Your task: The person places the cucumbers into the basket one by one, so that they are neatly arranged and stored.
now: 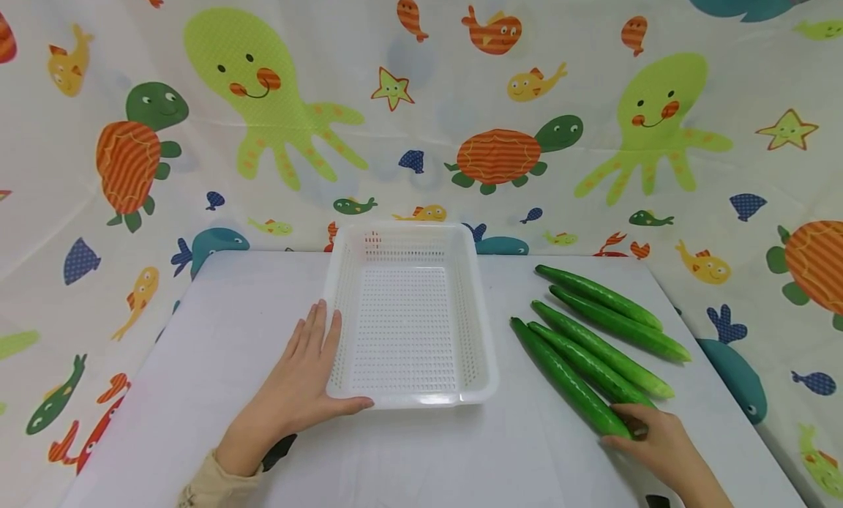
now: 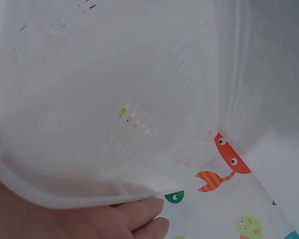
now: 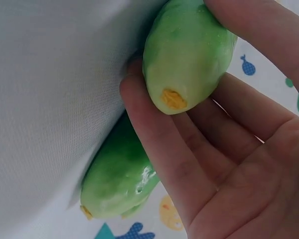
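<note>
A white perforated plastic basket [image 1: 408, 400] stands on the table. My left hand [image 1: 296, 376] lies against its near left corner, the fingers straight along the left rim and the thumb along the front. Up close in the left wrist view, the fingers [image 2: 139, 219] touch the outside of the basket wall [image 2: 89, 149]. To the right lie several green cucumbers [image 1: 606, 358], side by side and slanting. With thumb and fingers my right hand [image 1: 658, 442] grips the near end of the leftmost cucumber [image 1: 566, 376]. Its pale tip [image 3: 189, 55] shows between the fingers, beside a neighbouring cucumber [image 3: 119, 174].
A white cloth covers the table [image 1: 237, 303]. Behind it and at both sides hangs a curtain [image 1: 421, 113] printed with sea animals. The basket's back rim is close to the table's far edge.
</note>
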Motion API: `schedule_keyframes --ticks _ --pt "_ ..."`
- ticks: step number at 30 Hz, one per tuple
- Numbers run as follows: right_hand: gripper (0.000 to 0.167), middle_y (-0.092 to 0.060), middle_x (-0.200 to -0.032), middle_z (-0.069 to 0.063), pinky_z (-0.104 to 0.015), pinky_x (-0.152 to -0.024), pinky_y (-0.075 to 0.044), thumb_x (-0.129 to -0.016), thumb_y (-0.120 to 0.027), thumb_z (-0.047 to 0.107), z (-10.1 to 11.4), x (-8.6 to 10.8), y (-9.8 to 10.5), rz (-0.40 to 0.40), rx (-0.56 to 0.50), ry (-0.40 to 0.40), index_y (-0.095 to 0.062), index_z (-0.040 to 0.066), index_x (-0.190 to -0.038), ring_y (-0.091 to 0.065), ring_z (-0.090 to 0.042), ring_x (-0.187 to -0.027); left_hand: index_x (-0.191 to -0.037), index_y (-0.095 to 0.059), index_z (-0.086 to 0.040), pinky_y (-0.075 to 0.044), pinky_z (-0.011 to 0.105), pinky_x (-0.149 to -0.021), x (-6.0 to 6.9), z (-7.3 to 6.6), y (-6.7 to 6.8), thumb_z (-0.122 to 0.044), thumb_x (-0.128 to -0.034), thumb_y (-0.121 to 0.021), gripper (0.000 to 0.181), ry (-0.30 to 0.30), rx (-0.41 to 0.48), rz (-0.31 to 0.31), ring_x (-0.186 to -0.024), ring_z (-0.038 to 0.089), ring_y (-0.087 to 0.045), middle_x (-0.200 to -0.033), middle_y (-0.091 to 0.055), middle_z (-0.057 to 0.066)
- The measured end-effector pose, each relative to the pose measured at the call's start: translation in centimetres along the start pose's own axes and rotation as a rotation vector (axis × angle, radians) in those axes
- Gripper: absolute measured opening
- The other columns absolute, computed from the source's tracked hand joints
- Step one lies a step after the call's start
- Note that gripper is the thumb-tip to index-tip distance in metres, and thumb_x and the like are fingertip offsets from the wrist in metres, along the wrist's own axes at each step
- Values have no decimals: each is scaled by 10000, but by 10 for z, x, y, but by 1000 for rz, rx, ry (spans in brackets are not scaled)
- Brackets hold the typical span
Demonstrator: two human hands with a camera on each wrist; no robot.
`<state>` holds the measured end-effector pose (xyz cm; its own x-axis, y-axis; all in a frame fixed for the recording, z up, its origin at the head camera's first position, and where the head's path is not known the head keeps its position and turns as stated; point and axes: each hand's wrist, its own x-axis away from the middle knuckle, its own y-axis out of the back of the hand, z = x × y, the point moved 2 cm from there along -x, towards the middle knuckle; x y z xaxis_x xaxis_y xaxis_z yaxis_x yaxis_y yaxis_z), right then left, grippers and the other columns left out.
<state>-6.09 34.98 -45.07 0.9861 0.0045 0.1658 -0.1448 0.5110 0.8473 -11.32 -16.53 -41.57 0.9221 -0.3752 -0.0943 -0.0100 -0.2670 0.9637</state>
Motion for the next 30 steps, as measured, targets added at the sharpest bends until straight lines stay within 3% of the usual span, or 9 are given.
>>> schedule_keyframes --ticks 12,24,30 --pt "607 -696 -1010 -145 -268 -613 -526 -717 -888 287 0 -1 0 29 0 -45 -672 -94 -1136 -636 -193 -814 -1559 -127 55 -17 481 -1210 0 1 0 -905 -675 -551 1372 -19 -2 -11 -1504 386 46 -1627 42 256" --pt "586 -707 -1012 -132 -279 -622 -510 -715 -895 299 0 3 -1 -32 -31 -57 -700 -66 -1130 -630 -182 -811 -1566 -108 40 -43 516 -1205 -1 0 0 -890 -681 -566 1363 1 18 8 -1505 379 56 -1630 58 242" --pt "612 -709 -990 -91 -300 -637 -501 -732 -877 342 -2 4 -2 -14 -54 -102 -696 -50 -1166 -623 -162 -805 -1566 -108 40 -38 507 -1206 0 0 0 -887 -685 -568 1360 -8 13 -1 -1504 385 53 -1629 57 246"
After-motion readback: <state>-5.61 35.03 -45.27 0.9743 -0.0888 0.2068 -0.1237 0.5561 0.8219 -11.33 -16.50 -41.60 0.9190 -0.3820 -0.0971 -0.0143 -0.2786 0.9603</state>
